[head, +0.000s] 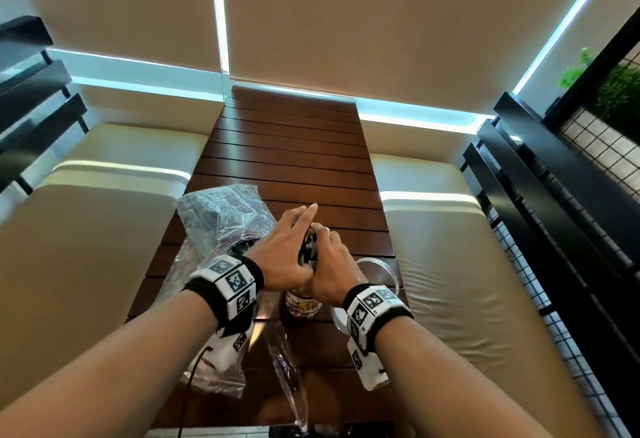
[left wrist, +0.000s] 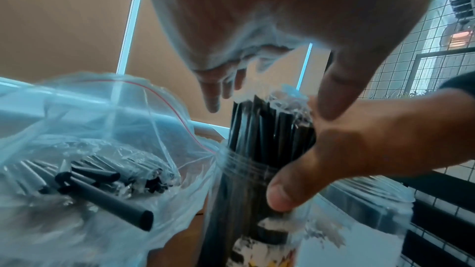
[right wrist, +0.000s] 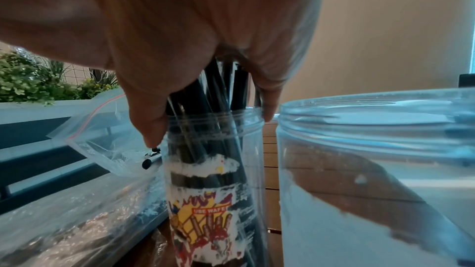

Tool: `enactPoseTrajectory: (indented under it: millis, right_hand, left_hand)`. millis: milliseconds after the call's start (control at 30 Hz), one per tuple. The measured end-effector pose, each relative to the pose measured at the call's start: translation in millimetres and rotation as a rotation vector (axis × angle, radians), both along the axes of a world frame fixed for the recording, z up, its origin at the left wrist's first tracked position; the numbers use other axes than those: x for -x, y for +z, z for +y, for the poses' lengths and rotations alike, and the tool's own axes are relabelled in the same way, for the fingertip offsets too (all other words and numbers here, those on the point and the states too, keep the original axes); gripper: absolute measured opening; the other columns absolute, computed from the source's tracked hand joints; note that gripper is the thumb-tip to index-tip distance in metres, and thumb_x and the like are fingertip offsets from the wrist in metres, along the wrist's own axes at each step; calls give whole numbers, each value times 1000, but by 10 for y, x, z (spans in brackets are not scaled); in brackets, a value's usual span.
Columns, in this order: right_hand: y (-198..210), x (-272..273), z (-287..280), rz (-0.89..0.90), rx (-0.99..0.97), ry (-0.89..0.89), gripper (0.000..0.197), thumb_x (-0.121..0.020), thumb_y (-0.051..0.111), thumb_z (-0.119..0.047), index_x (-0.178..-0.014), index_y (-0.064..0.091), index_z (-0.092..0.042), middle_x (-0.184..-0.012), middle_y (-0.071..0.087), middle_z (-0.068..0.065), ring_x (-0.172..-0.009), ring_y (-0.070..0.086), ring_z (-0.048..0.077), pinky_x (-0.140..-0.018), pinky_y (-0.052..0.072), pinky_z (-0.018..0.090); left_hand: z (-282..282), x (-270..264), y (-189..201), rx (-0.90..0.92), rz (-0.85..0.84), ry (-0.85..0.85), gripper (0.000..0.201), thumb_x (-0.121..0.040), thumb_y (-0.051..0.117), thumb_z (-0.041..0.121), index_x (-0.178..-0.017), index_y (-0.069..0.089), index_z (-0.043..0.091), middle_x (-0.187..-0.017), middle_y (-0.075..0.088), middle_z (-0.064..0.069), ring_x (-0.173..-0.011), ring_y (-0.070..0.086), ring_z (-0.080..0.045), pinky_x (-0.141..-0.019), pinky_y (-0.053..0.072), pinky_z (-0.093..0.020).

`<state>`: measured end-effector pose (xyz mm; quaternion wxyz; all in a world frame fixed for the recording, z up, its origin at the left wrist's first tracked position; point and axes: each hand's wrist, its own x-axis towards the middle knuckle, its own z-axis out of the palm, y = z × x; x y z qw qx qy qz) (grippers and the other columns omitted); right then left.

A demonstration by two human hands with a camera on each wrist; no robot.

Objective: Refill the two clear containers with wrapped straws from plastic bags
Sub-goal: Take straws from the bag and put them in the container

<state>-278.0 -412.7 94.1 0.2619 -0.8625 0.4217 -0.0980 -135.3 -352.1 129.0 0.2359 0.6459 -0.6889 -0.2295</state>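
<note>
Ideally, the bundle should be lowered straight and released only once the ends rest on the jar's bottom. From the head view, the left hand point(head: 284, 250) lies with fingers extended against the bundle of black wrapped straws point(head: 309, 247), while the right hand point(head: 332, 269) curls round it over the slatted brown wooden table point(head: 294, 146). From the left wrist, the crumpled clear plastic bag point(left wrist: 85, 149) of straws lies just beside. From the right wrist, the straws stand in the tall clear labelled plastic jar point(right wrist: 213, 180); the wider clear plastic jar point(right wrist: 372, 170) beside holds none.
</note>
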Motion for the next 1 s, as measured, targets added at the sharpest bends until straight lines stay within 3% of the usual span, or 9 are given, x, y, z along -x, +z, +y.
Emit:
enactPoseTrajectory:
  millis: [100,233,333,467,533,600,667,767,1000]
  right_hand:
    - [-5,14,-79,-31,13,-21,113,-55,79,-44,-147,16,-27,-133,40,4,-117,49,30,-98,49,46]
    - [49,67,-263,-38,4,-22,119,-52,84,-47,-147,16,-29,-131,41,5,-117,52,30,-101,48,44]
    - [147,49,-305,59,49,17,130,-48,82,-65,-150,8,-32,-144,32,10,-130,43,34,-109,40,47]
    - [380,-56,-198,136,311,29,116,-59,50,-92,-151,16,-30,-153,25,11,-141,26,30,-117,21,51]
    - [509,-166,-123,42,505,27,83,-74,52,-78,-138,41,-26,-142,40,8,-130,36,27,-110,31,48]
    - [624,-328,8,-68,664,97,36,-82,63,-45,-107,61,-20,-112,57,3,-103,50,23,-90,47,43]
    - [634,-530,153,25,555,286,9,-87,61,-20,-89,66,-13,-89,62,3,-82,54,20,-74,53,38]
    - [484,-824,283,262,243,379,17,-84,53,-5,-91,68,-7,-90,66,12,-82,64,30,-72,56,37]
    - [35,-1319,270,195,97,302,22,-96,50,-13,-115,56,-4,-119,58,16,-110,56,33,-89,46,39]
  left_hand:
    - [19,-124,51,107,-68,43,91,-71,64,25,-150,20,20,-142,27,3,-127,43,-17,-102,47,-35]
    - [109,-304,104,181,-272,147,80,-71,57,41,-145,33,22,-137,35,1,-120,48,-20,-98,45,-43]
    - [137,-501,115,-1,-506,317,84,-74,57,56,-146,26,26,-145,29,-4,-129,39,-27,-102,39,-48]
    - [200,-742,70,-258,-588,418,88,-74,70,56,-144,25,27,-144,28,-7,-129,42,-30,-97,45,-47]
    - [214,-797,56,-289,-526,447,60,-81,67,45,-131,43,23,-135,40,-5,-119,51,-28,-91,49,-45]
    - [203,-811,69,-252,-467,487,22,-88,60,29,-108,58,19,-119,56,-5,-101,59,-26,-85,52,-42]
    - [203,-800,103,-183,-397,558,7,-90,54,20,-91,61,18,-102,65,-7,-88,59,-27,-78,52,-38]
    - [196,-802,160,-74,-303,595,11,-90,53,16,-84,62,17,-93,66,-8,-84,56,-28,-71,45,-33]
    - [327,-938,244,39,-245,544,19,-87,56,5,-80,66,20,-80,60,2,-81,56,-20,-70,37,-26]
